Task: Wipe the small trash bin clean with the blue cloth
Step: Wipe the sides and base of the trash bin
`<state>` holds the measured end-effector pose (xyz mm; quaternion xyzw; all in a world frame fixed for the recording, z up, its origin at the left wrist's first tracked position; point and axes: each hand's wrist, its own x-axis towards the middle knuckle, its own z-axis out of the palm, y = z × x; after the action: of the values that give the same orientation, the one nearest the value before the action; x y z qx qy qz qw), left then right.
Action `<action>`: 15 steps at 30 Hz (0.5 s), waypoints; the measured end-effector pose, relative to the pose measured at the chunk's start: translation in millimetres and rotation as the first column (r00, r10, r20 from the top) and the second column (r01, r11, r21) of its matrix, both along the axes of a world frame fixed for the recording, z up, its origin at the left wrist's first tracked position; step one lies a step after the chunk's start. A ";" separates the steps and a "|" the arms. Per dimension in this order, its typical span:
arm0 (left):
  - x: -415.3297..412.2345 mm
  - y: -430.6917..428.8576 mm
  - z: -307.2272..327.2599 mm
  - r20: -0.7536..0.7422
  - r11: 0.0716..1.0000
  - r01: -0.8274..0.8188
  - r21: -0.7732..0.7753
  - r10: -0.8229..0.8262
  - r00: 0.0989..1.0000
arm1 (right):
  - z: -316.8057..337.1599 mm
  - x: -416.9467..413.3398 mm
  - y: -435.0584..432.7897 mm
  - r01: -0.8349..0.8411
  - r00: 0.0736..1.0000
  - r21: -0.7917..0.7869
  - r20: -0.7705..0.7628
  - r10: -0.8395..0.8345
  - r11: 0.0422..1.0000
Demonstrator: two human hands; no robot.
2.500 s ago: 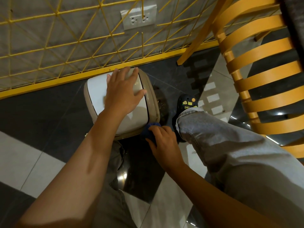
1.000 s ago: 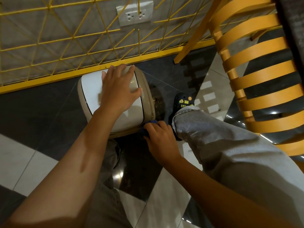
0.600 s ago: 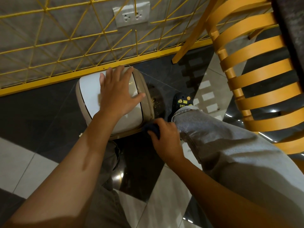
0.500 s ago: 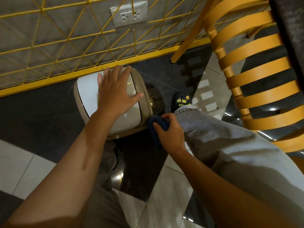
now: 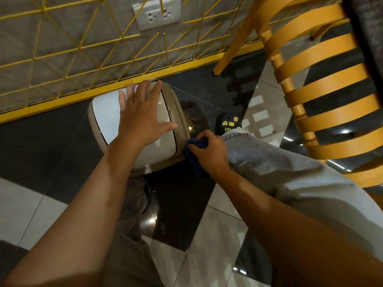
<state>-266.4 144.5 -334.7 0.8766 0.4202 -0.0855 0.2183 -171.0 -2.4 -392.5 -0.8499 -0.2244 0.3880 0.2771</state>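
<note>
My left hand (image 5: 143, 119) lies flat on top of the small trash bin (image 5: 105, 119), fingers straight and spread, thumb stretched out toward the right edge of the white lid; nothing is gripped, the palm simply presses down. The bin is beige with that white lid, standing on a dark tile of the floor (image 5: 51, 137), its far side right against the yellow bottom rail of the wire grid (image 5: 83, 48) that covers the grey wall. My right hand (image 5: 209, 154) is at the bin's near right corner, fingers curled round the blue cloth (image 5: 195, 160) and bunching it; the cloth touches the beige rim there, and a loose end of it hangs down below my wrist; how my thumb sits I cannot tell, since the back of the hand hides it. Just to the right of that hand is my knee in a grey trouser leg (image 5: 279, 166), and beyond it my dark shoe (image 5: 228, 123) with small yellow and green charms, near the bin but apart from it. An orange slatted chair (image 5: 323, 83) stands at the right; a white double wall socket (image 5: 157, 15) sits behind the grid, above the bin.
</note>
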 end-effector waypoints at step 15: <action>0.1 0.5 -2.6 0.056 0.999 -0.049 0.020 0.048 0.997 | 6.7 20.4 24.7 -0.301 0.946 -0.114 0.089 0.312 0.947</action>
<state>-266.3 145.0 -337.3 0.8704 0.4362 -0.0512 0.2225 -150.6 22.3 -385.9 -0.8366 -0.3488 0.3915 0.1586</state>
